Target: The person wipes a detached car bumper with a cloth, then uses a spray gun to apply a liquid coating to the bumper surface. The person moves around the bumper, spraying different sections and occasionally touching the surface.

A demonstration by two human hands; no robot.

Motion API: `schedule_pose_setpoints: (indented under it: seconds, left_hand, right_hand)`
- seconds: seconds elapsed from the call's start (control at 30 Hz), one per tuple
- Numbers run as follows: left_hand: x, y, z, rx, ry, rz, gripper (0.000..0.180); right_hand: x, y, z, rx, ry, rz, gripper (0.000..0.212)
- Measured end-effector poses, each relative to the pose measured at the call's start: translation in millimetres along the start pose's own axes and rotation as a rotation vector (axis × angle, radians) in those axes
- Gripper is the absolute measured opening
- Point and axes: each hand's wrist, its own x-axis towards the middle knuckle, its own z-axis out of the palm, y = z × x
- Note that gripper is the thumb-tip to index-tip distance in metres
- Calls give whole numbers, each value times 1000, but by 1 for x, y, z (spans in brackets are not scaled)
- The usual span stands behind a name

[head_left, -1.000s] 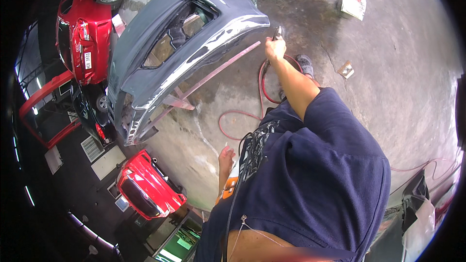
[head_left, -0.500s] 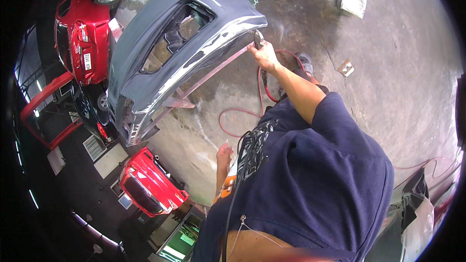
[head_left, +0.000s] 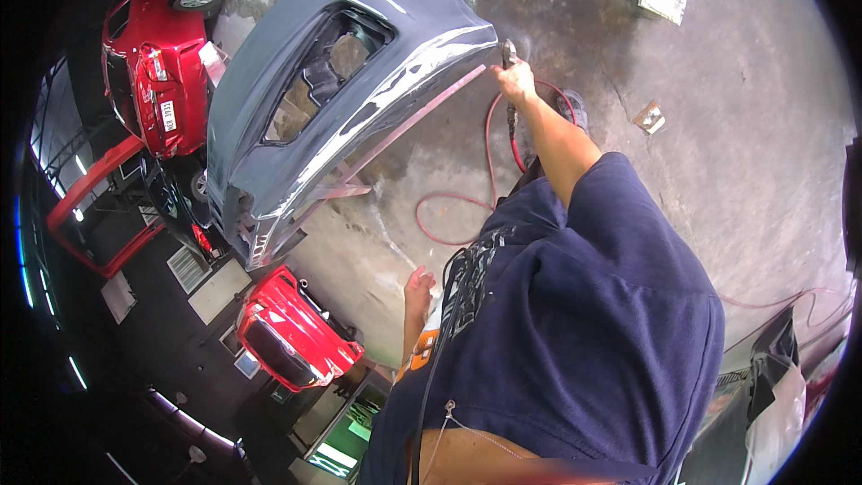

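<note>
"Where's the left hand [head_left: 417, 295]?"
"Near six o'clock, beside the shirt [head_left: 593, 287]; its grip can't be told."
"The right [head_left: 515, 83]?"
"One o'clock, clasping a hand tool [head_left: 509, 50] above a red hose [head_left: 516, 151]."
"The bumper [head_left: 359, 112]?"
"Eleven o'clock, one end near the tool."
"Farther?"
"A red car [head_left: 166, 18], ten o'clock."

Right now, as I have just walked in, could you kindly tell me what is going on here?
A person's right hand has a handheld tool in its grip, with a red hose that appears to run from it. The tool is near one end of a grey bumper with white patches, held up on a reddish stand. The left hand is near the body; whether it holds anything is unclear.
</note>
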Motion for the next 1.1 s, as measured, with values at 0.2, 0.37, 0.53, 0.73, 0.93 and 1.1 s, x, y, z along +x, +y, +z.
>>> schedule_pose_setpoints:
  seconds: [0.2, 0.37, 0.53, 0.73, 0.93, 1.1]
  left_hand:
    - [-14, 15, 2, 76, 4, 9, 58]
    - [-10, 29, 7, 120, 25, 38, 57]
    - [-6, 42, 12, 114, 25, 60, 59]
    - [-1, 43, 15, 75, 31, 22, 60]
    - [7, 36, 14, 80, -7, 53, 59]
    - [6, 38, 16, 105, -5, 68, 60]
  right_hand:
    - [-15, -6, 1, 180, -197, -144, 33]
    - [-52, -16, 0, 253, -205, -215, 30]
    - [-60, -18, -12, 223, -201, -160, 25]
    - [-64, -20, -13, 307, -246, -224, 34]
    - [-64, -21, -8, 186, -259, -239, 26]
    - [-60, -16, -5, 202, -236, -295, 34]
